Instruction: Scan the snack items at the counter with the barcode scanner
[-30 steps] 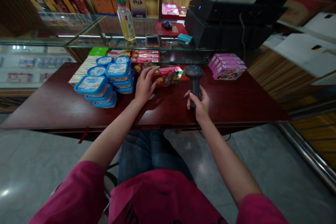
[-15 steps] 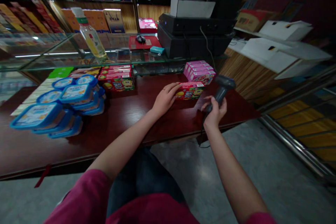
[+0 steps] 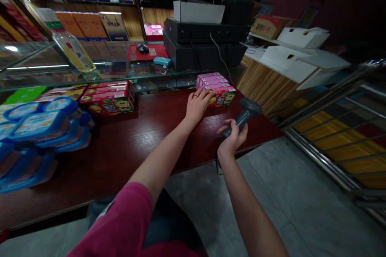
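Observation:
My left hand (image 3: 198, 104) is on the left end of a red snack box (image 3: 223, 97), its fingers bent over the top edge. The box rests on the dark red table, right in front of a stack of pink boxes (image 3: 211, 80). In my right hand (image 3: 235, 136) is a grey handheld barcode scanner (image 3: 247, 112), gripped by its handle and held above the table near the right edge. Its cable hangs down past the table's front edge. More red snack boxes (image 3: 110, 100) stand in a row at the left.
Blue-lidded plastic tubs (image 3: 39, 126) are stacked on the table's left part (image 3: 120, 160). Behind is a glass counter with a bottle (image 3: 72, 48), a mouse (image 3: 142, 48) and a black cash drawer (image 3: 205, 54). A metal rack (image 3: 325, 164) stands at the right.
The red box has moved right and back with my left hand, up against the pink boxes. My right hand still holds the scanner. The view has swung to the right.

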`<control>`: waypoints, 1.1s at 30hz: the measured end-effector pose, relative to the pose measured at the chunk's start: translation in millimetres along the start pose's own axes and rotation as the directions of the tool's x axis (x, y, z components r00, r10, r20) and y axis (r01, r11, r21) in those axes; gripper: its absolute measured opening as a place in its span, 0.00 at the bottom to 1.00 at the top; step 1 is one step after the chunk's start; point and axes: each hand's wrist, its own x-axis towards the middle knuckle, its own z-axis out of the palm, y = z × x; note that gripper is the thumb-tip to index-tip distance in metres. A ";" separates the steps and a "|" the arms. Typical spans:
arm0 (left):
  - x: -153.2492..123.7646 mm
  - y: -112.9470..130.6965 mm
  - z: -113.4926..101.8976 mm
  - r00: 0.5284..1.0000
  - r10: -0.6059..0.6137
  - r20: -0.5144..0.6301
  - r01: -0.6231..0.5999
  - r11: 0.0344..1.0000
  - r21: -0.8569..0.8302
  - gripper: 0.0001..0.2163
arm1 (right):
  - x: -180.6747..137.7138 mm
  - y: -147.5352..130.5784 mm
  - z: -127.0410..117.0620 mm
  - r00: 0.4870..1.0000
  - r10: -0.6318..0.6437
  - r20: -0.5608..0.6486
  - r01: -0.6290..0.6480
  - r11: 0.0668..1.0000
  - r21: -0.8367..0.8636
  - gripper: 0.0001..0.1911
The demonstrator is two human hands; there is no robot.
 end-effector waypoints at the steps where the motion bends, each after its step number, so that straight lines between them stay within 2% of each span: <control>1: 2.0 1.4 2.5 1.000 0.003 0.004 -0.003 1.000 0.000 0.21 | 0.4 0.7 -1.0 1.000 -0.013 0.011 0.013 1.000 -0.013 0.16; 4: -1.0 6.8 1.7 0.999 0.036 0.025 -0.037 0.999 0.010 0.26 | 1.2 -0.3 -4.1 0.999 -0.024 0.047 0.026 0.999 -0.038 0.15; 6: -12.2 6.8 -8.6 0.998 0.058 0.022 -0.059 0.997 0.039 0.30 | 0.3 -5.3 -4.5 0.997 -0.003 0.081 0.005 1.000 -0.028 0.14; 9: -42.3 -9.1 -40.1 0.998 0.066 0.010 -0.067 0.993 0.098 0.31 | -4.5 -17.3 -1.0 0.981 0.064 0.182 -0.066 0.998 0.009 0.14; 11: -68.6 -33.1 -69.9 0.999 0.038 0.002 -0.038 0.990 0.133 0.31 | -10.5 -24.8 5.2 0.944 0.134 0.300 -0.141 0.990 0.000 0.14; 13: -96.6 -65.8 -103.0 0.999 -0.040 -0.032 0.045 0.985 0.168 0.33 | -19.6 -29.0 15.7 0.868 0.219 0.445 -0.220 0.974 -0.050 0.13; 16: -135.9 -119.2 -148.0 0.966 -0.220 -0.134 0.247 0.940 0.236 0.36 | -39.6 -27.3 41.5 0.688 0.340 0.642 -0.333 0.933 -0.137 0.14; 19: -164.9 -158.9 -176.4 0.878 -0.397 -0.267 0.463 0.846 0.264 0.39 | -64.6 -20.3 76.5 0.511 0.394 0.764 -0.420 0.890 -0.178 0.15; 21: -176.2 -172.1 -185.3 0.824 -0.473 -0.312 0.552 0.794 0.253 0.41 | -80.2 -15.9 99.2 0.450 0.386 0.805 -0.441 0.880 -0.176 0.14; 23: -181.6 -175.6 -189.1 0.804 -0.509 -0.307 0.584 0.774 0.245 0.39 | -92.1 -12.3 116.2 0.439 0.365 0.821 -0.445 0.882 -0.155 0.13; 26: -182.9 -169.6 -191.5 0.851 -0.470 -0.234 0.520 0.815 0.256 0.33 | -99.8 -7.3 125.1 0.480 0.343 0.807 -0.441 0.890 -0.116 0.14; 29: -180.5 -160.1 -194.6 0.918 -0.367 -0.151 0.395 0.882 0.258 0.28 | -97.3 -3.2 118.0 0.547 0.341 0.765 -0.427 0.899 -0.096 0.16; 31: -178.1 -155.8 -196.9 0.932 -0.343 -0.119 0.363 0.894 0.264 0.25 | -93.8 -1.5 111.1 0.572 0.339 0.746 -0.420 0.903 -0.088 0.16; 33: -175.8 -153.7 -199.0 0.927 -0.364 -0.094 0.376 0.885 0.274 0.25 | -91.6 -1.0 106.4 0.578 0.337 0.744 -0.415 0.905 -0.087 0.17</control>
